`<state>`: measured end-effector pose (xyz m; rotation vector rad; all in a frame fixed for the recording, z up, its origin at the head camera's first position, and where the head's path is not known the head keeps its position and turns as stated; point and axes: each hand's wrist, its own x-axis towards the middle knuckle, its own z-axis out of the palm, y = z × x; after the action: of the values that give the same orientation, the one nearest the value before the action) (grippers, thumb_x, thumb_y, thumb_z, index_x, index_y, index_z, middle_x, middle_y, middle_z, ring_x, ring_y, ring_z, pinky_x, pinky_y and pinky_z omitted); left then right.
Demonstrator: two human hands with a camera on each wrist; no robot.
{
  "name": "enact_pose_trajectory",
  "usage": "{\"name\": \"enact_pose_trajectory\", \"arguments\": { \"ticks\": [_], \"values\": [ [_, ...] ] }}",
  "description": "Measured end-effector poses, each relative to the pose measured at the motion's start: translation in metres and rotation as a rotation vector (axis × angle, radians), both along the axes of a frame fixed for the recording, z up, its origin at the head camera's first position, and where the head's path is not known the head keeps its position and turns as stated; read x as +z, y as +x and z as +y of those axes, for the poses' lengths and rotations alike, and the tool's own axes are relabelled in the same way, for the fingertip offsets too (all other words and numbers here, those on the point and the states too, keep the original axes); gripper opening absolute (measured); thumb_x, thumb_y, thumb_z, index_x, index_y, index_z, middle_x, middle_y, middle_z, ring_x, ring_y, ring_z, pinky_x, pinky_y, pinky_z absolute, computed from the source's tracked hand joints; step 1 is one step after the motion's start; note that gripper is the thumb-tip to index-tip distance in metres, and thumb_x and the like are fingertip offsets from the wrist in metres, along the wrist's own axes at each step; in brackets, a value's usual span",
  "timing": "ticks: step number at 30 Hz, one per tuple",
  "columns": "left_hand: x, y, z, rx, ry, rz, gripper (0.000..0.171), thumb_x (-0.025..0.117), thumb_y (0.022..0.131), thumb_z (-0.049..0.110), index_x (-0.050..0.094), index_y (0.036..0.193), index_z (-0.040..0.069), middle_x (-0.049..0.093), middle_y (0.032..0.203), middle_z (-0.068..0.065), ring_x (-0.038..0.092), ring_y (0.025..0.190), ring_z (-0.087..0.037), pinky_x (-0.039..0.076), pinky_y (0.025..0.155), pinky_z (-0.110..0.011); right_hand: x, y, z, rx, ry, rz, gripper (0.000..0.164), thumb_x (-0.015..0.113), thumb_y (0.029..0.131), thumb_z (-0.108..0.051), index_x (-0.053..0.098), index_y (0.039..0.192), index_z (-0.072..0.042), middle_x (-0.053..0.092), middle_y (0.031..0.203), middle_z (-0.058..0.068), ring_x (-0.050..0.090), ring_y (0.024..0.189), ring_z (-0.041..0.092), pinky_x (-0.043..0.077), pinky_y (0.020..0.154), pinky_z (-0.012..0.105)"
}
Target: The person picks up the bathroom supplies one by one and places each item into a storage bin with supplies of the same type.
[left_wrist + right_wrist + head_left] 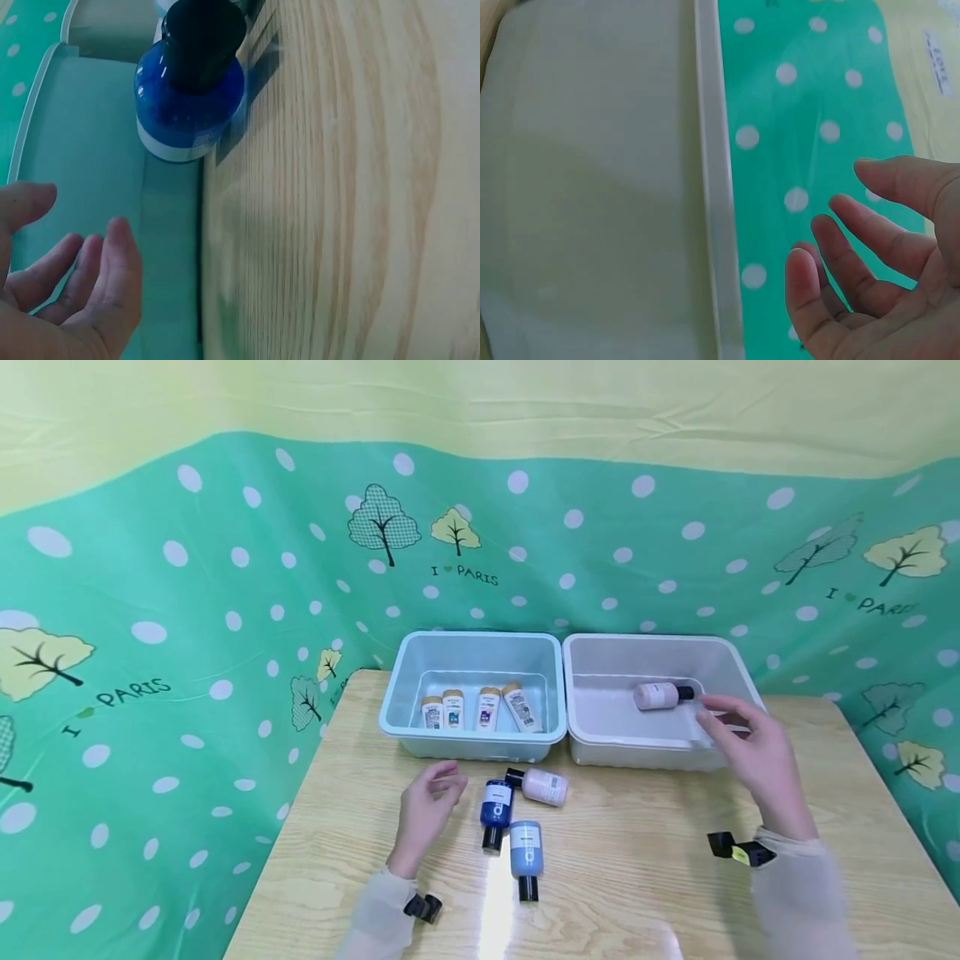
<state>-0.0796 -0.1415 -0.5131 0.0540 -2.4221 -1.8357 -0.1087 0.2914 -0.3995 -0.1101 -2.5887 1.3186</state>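
My right hand point(750, 743) hovers over the right end of the white bin point(600, 735), fingers loosely bent with nothing between them. Near its fingertips a pale pink bottle point(656, 696) with a black cap lies in that bin. My left hand point(427, 806) is above the table in front of the light blue bin point(480, 745), relaxed and holding nothing. To its right lie a dark blue bottle point(496, 803), a light blue bottle point(527, 847) and another pink bottle point(545, 787). The left wrist view shows the dark blue bottle point(187, 105) apart from the fingers.
Several small white bottles point(487, 708) with tan caps lean inside the light blue bin. Both bins stand side by side at the back of the wooden table point(615, 860). A green dotted cloth point(225, 693) hangs behind and to the sides.
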Motion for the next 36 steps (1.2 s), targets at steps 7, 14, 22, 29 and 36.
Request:
{"name": "enact_pose_trajectory", "arguments": {
  "ticks": [7, 14, 22, 29, 36],
  "values": [
    [-0.004, 0.002, 0.005, -0.125, -0.108, -0.046, 0.04, 0.075, 0.092, 0.017, 0.063, 0.125, -0.002, 0.065, 0.123, -0.02, 0.068, 0.1, -0.029, 0.061, 0.08, -0.027, -0.009, 0.008, 0.02, -0.103, 0.017, -0.032, 0.046, 0.061, 0.101, -0.034, 0.06, 0.135, -0.003, 0.056, 0.129, 0.013, 0.049, 0.1, 0.012, 0.044, 0.072, 0.013],
    [-0.005, 0.003, 0.01, -0.176, -0.138, -0.102, 0.045, 0.075, 0.091, 0.017, 0.061, 0.129, -0.002, 0.065, 0.123, -0.018, 0.068, 0.101, -0.028, 0.061, 0.076, -0.026, -0.017, 0.013, 0.039, -0.19, 0.042, -0.056, 0.049, 0.06, 0.1, -0.036, 0.059, 0.138, -0.005, 0.052, 0.137, 0.016, 0.047, 0.097, 0.014, 0.045, 0.063, 0.012],
    [-0.005, 0.004, 0.015, -0.218, -0.166, -0.137, 0.055, 0.076, 0.091, 0.03, 0.059, 0.133, 0.0, 0.065, 0.124, -0.016, 0.068, 0.098, -0.024, 0.061, 0.073, -0.023, -0.03, 0.014, 0.053, -0.308, 0.041, -0.037, 0.045, 0.061, 0.1, -0.031, 0.06, 0.137, -0.005, 0.05, 0.134, 0.013, 0.046, 0.093, 0.01, 0.044, 0.058, 0.012],
    [-0.004, 0.003, 0.018, -0.236, -0.193, -0.173, 0.059, 0.078, 0.089, 0.033, 0.058, 0.133, 0.0, 0.066, 0.121, -0.014, 0.068, 0.095, -0.021, 0.06, 0.071, -0.021, -0.045, 0.015, 0.061, -0.341, -0.177, -0.13, 0.046, 0.058, 0.102, -0.032, 0.055, 0.144, -0.013, 0.052, 0.135, 0.007, 0.054, 0.1, 0.007, 0.051, 0.07, 0.007],
    [-0.006, 0.003, 0.02, -0.244, -0.232, -0.187, 0.057, 0.08, 0.088, 0.029, 0.06, 0.131, -0.001, 0.069, 0.115, -0.013, 0.068, 0.09, -0.02, 0.06, 0.07, -0.025, -0.056, 0.014, 0.066, -0.319, -0.516, -0.09, 0.046, 0.065, 0.099, -0.027, 0.056, 0.143, -0.016, 0.059, 0.115, -0.007, 0.062, 0.093, 0.003, 0.057, 0.071, 0.013]
  ]
}}
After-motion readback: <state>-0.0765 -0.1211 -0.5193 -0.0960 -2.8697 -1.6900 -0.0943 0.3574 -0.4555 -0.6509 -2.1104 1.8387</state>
